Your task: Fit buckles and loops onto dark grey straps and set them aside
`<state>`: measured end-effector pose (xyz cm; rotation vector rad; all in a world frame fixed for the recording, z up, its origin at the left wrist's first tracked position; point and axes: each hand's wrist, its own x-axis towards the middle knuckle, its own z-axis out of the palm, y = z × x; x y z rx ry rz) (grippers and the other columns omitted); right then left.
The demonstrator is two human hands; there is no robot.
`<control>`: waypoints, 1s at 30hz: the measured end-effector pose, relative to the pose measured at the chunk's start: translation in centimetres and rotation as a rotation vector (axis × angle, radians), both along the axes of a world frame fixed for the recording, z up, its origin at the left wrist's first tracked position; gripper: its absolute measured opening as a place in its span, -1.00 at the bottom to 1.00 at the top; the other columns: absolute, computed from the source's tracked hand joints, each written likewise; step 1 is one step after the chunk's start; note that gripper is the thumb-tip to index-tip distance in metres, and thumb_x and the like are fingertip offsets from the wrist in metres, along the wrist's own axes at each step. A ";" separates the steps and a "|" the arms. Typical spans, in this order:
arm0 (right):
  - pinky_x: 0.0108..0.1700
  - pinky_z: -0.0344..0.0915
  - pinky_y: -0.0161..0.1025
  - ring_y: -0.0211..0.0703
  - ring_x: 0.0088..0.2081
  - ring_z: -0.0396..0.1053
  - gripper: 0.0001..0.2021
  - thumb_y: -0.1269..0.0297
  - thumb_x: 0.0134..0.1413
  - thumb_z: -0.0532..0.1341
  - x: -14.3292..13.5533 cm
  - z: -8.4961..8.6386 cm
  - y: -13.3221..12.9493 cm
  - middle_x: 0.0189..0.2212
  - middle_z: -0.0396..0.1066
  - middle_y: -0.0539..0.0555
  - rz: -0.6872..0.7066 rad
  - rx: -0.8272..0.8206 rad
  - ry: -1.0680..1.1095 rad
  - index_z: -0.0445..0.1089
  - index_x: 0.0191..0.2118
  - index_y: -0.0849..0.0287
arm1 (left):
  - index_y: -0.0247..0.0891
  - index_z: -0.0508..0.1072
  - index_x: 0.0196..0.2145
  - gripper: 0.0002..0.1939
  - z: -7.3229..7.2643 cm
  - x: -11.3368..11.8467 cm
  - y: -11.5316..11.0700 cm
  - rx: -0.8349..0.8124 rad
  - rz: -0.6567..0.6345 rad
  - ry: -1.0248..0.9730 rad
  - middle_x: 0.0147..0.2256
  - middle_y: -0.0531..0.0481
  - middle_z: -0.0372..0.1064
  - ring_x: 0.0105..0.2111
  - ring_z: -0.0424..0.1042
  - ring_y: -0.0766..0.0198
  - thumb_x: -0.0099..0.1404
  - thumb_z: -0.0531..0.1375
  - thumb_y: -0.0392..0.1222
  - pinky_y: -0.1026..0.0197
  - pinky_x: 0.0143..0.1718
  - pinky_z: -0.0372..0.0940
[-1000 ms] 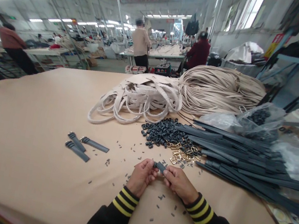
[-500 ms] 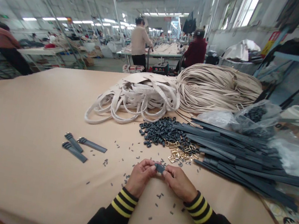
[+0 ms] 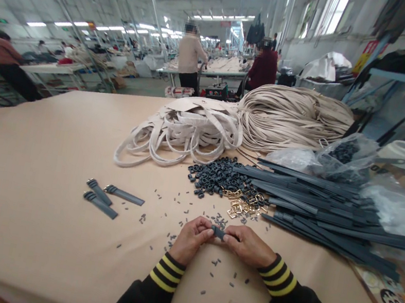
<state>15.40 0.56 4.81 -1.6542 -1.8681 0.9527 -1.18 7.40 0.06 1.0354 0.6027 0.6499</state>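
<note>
Between my two hands is a short dark grey strap, mostly covered by my fingers. My left hand pinches its left end, and my right hand grips its right end. Just beyond them lie gold buckles and a heap of dark grey strap loops. Small cut grey bits are scattered round both hands. Off to the left rest three buckled straps, each with a buckle at its upper end.
Long dark grey strips are stacked at the right, beside clear plastic bags. Bundled beige cords and looped pale straps lie at the back of the table. Two people stand at a farther table.
My right hand has shifted slightly right, and more of the strap shows between my fingers. Both hands keep their hold. The view has moved a little.
</note>
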 end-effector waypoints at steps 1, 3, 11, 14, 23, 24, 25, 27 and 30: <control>-0.48 -0.04 -0.39 -0.37 -0.54 0.08 -0.82 0.35 0.03 0.00 0.1 0.1 0.0 -0.62 0.12 -0.08 0.013 -0.004 0.000 0.16 -0.55 0.23 | -0.34 0.27 -0.43 -0.80 0.0 0.0 0.0 0.001 -0.010 -0.001 -0.34 -0.06 0.44 -0.40 0.40 0.37 0.04 0.24 -0.24 0.30 -0.31 0.25; -0.47 -0.03 -0.39 -0.37 -0.53 0.08 -0.83 0.37 0.02 -0.01 0.3 0.0 0.1 -0.62 0.11 -0.08 0.046 -0.018 -0.004 0.17 -0.55 0.23 | -0.34 0.26 -0.43 -0.80 0.0 0.1 -0.2 0.013 -0.035 0.008 -0.35 -0.06 0.43 -0.41 0.40 0.37 0.04 0.24 -0.24 0.30 -0.32 0.25; -0.52 -0.08 -0.39 -0.39 -0.57 0.04 -0.79 0.32 0.02 0.00 0.5 -0.5 0.0 -0.66 0.06 -0.10 0.017 -0.057 -0.025 0.16 -0.58 0.23 | -0.33 0.25 -0.46 -0.81 0.1 0.2 -0.4 0.070 -0.025 0.061 -0.48 0.01 0.40 -0.47 0.37 0.38 0.06 0.22 -0.22 0.33 -0.41 0.22; -0.53 -0.10 -0.39 -0.39 -0.58 0.03 -0.77 0.29 0.01 0.01 0.5 -0.6 0.0 -0.68 0.05 -0.10 -0.022 -0.048 -0.072 0.15 -0.60 0.24 | -0.32 0.25 -0.47 -0.82 -0.1 0.4 -0.6 0.120 -0.008 0.081 -0.55 0.07 0.35 -0.53 0.31 0.43 0.08 0.21 -0.22 0.35 -0.45 0.20; -0.52 -0.10 -0.39 -0.39 -0.58 0.03 -0.75 0.31 0.05 -0.01 -0.4 -1.3 -0.1 -0.67 0.05 -0.09 -0.024 0.011 -0.030 0.11 -0.61 0.23 | -0.32 0.27 -0.38 -0.78 0.1 0.2 -0.7 0.062 -0.013 0.077 -0.36 -0.06 0.44 -0.41 0.40 0.33 0.08 0.21 -0.15 0.29 -0.39 0.29; -0.51 -0.09 -0.39 -0.38 -0.57 0.04 -0.74 0.30 0.07 -0.02 -0.8 -1.5 0.0 -0.66 0.07 -0.08 -0.071 0.047 -0.029 0.11 -0.60 0.23 | -0.31 0.27 -0.37 -0.77 0.1 0.3 -0.6 0.025 0.024 0.069 -0.35 -0.06 0.44 -0.39 0.41 0.32 0.08 0.21 -0.15 0.28 -0.37 0.30; -0.50 -0.08 -0.38 -0.37 -0.56 0.06 -0.73 0.30 0.09 -0.04 -1.1 -1.8 0.1 -0.64 0.10 -0.07 -0.110 0.077 -0.031 0.11 -0.59 0.23 | -0.31 0.27 -0.36 -0.76 -0.1 0.3 -0.5 -0.008 0.062 0.058 -0.34 -0.06 0.44 -0.38 0.41 0.32 0.07 0.22 -0.14 0.28 -0.36 0.30; -0.48 -0.04 -0.37 -0.35 -0.53 0.11 -0.74 0.29 0.12 -0.06 -1.7 -2.3 0.3 -0.62 0.14 -0.06 -0.159 0.119 -0.036 0.11 -0.57 0.22 | -0.32 0.29 -0.35 -0.74 -0.3 0.6 -0.5 -0.053 0.125 0.032 -0.35 -0.03 0.42 -0.40 0.40 0.36 0.05 0.23 -0.15 0.31 -0.35 0.29; -0.46 -0.01 -0.35 -0.31 -0.52 0.15 -0.73 0.25 0.16 -0.09 -2.6 -2.7 0.3 -0.60 0.18 -0.04 -0.219 0.143 -0.063 0.12 -0.53 0.19 | -0.34 0.30 -0.40 -0.76 -0.5 1.0 -0.8 -0.083 0.157 -0.039 -0.43 0.04 0.36 -0.45 0.35 0.41 0.03 0.25 -0.16 0.33 -0.36 0.27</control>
